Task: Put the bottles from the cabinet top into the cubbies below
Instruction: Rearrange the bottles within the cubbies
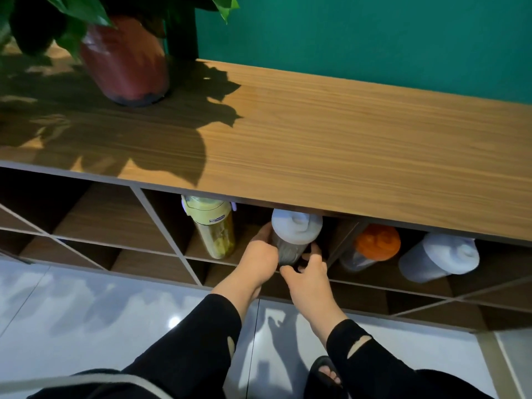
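Note:
A clear bottle with a pale lavender lid point(293, 234) stands in a top-row cubby under the wooden cabinet top point(331, 145). My left hand point(259, 254) grips its left side and my right hand point(308, 272) wraps its lower right side. To its left in the same cubby stands a bottle with a yellow-green lid point(213, 226). In the cubby to the right are an orange-lidded bottle point(371, 246) and a second lavender-lidded bottle point(437, 257), both leaning. No bottle shows on the cabinet top.
A potted plant in a red-brown pot point(126, 59) stands at the cabinet top's left end and casts leaf shadows. A green wall point(374, 33) rises behind. Open cubbies point(95, 214) lie to the left and below. The floor is glossy grey tile point(86, 312), with my sandalled foot point(325, 372) on it.

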{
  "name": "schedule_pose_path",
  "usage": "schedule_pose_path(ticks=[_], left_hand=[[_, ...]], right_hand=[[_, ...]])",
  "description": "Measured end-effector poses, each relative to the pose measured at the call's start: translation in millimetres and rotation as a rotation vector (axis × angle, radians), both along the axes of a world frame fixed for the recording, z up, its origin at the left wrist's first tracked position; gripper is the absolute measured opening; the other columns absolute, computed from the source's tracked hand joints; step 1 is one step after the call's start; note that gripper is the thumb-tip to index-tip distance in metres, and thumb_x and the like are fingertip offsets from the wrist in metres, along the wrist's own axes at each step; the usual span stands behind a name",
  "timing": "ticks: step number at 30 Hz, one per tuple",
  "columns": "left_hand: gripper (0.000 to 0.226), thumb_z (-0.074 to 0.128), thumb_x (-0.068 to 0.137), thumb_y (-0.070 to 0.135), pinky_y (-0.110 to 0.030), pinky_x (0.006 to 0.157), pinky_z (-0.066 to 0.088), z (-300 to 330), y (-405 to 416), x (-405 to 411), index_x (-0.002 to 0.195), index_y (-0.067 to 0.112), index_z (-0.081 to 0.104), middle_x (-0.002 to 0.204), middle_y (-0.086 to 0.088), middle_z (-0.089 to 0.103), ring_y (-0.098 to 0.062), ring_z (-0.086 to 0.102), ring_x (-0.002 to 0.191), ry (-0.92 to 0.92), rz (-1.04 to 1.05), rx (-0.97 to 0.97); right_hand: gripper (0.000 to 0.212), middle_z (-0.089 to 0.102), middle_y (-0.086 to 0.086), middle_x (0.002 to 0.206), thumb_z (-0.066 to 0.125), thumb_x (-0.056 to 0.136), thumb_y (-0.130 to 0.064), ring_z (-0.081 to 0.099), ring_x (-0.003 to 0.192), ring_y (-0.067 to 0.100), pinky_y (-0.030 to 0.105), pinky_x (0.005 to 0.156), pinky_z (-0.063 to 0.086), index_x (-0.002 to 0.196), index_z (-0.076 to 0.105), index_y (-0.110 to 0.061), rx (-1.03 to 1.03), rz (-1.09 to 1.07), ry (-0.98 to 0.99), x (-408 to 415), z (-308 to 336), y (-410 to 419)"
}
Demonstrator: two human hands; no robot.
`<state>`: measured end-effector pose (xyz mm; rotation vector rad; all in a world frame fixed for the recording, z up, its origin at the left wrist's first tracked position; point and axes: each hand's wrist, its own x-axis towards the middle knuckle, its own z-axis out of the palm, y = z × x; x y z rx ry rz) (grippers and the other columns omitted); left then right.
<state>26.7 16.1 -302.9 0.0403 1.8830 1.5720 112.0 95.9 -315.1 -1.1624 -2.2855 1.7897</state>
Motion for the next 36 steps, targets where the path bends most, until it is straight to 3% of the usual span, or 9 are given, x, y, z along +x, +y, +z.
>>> schedule_pose_path(ticks=[3,6,11,16,19,23,27,31,36], left_hand=[[0.056,0.039,0.096,-0.004,-0.039,0.106,0.046,-5.3,-2.7,7.1,0.147,0.019,0.044,0.138,-0.003,0.057,-0.024,0.053,0.127,-0.030,0.116,-0.031],[0.029,0.043,0.098,0.008,-0.048,0.098,0.054,-21.8,-12.3,18.3,0.118,0.013,0.064,0.110,-0.008,0.069,-0.030,0.065,0.106,-0.143,0.455,-0.126],[0.042,0.043,0.102,0.010,-0.047,0.101,0.052,-18.5,-48.3,4.3,0.142,0.021,0.040,0.130,-0.012,0.059,-0.030,0.060,0.115,-0.143,0.851,-0.142],[0.070,0.043,0.095,-0.006,-0.048,0.113,0.044,-5.9,-71.3,-33.9,0.154,0.028,0.028,0.149,-0.004,0.050,-0.025,0.051,0.135,0.055,0.694,-0.086],[0.064,0.039,0.094,-0.005,-0.047,0.106,0.050,-3.7,-75.8,-34.8,0.147,0.029,0.042,0.129,-0.002,0.066,-0.021,0.063,0.116,0.076,0.578,-0.074],[0.057,0.039,0.099,0.002,-0.044,0.103,0.052,-6.0,-75.2,-19.9,0.147,0.033,0.039,0.127,0.002,0.064,-0.017,0.062,0.114,0.082,0.574,-0.101],[0.052,0.041,0.098,0.003,-0.033,0.088,0.054,-6.3,-78.8,-24.1,0.142,0.030,0.045,0.122,0.003,0.066,-0.011,0.064,0.106,0.087,0.625,-0.077],[0.059,0.041,0.098,0.001,-0.044,0.105,0.051,-3.0,-75.6,-21.9,0.149,0.032,0.038,0.130,0.003,0.063,-0.018,0.061,0.118,0.063,0.583,-0.045],[0.059,0.040,0.100,0.005,-0.048,0.104,0.052,-3.2,-75.7,-18.3,0.151,0.034,0.035,0.131,-0.002,0.063,-0.022,0.061,0.118,0.071,0.567,-0.060]], right_hand=[[0.072,0.050,0.011,0.131,0.062,0.094,-0.018,0.055,0.091,0.012,0.025,0.074,0.048,0.154,0.023,-0.010,-0.020,0.023,-0.112,3.5,1.4,-2.3],[0.048,0.063,0.003,0.098,0.056,0.097,-0.019,0.065,0.089,0.022,0.045,0.084,0.058,0.143,0.046,-0.011,-0.107,0.151,-0.230,4.6,2.0,-14.3],[0.047,0.054,-0.002,0.139,0.047,0.102,-0.023,0.052,0.113,0.009,0.025,0.094,0.042,0.149,0.039,-0.021,-0.032,0.284,-0.085,-20.6,5.0,-46.9],[0.064,0.037,-0.003,0.157,0.045,0.101,-0.010,0.035,0.144,0.013,0.032,0.117,0.030,0.158,0.020,-0.028,-0.098,0.304,0.092,-57.6,-2.2,-75.1],[0.072,0.048,0.000,0.147,0.044,0.097,-0.003,0.048,0.133,0.017,0.038,0.111,0.042,0.157,0.019,-0.034,-0.149,0.260,0.103,-75.6,-6.6,-84.1],[0.072,0.054,0.003,0.136,0.042,0.097,0.001,0.055,0.114,0.018,0.024,0.085,0.051,0.155,0.023,-0.036,-0.205,0.197,0.080,-86.8,-6.8,-84.0],[0.075,0.054,0.002,0.139,0.045,0.093,-0.002,0.053,0.126,0.023,0.046,0.108,0.044,0.155,0.023,-0.036,-0.152,0.188,0.070,-90.5,-6.1,-82.5],[0.069,0.054,0.002,0.134,0.047,0.092,-0.001,0.056,0.118,0.021,0.045,0.102,0.050,0.148,0.030,-0.037,-0.173,0.126,0.099,-88.1,-7.5,-82.5],[0.076,0.055,0.002,0.137,0.045,0.089,-0.005,0.055,0.123,0.021,0.044,0.106,0.047,0.153,0.023,-0.040,-0.159,0.220,0.106,-86.7,-13.7,-79.5]])
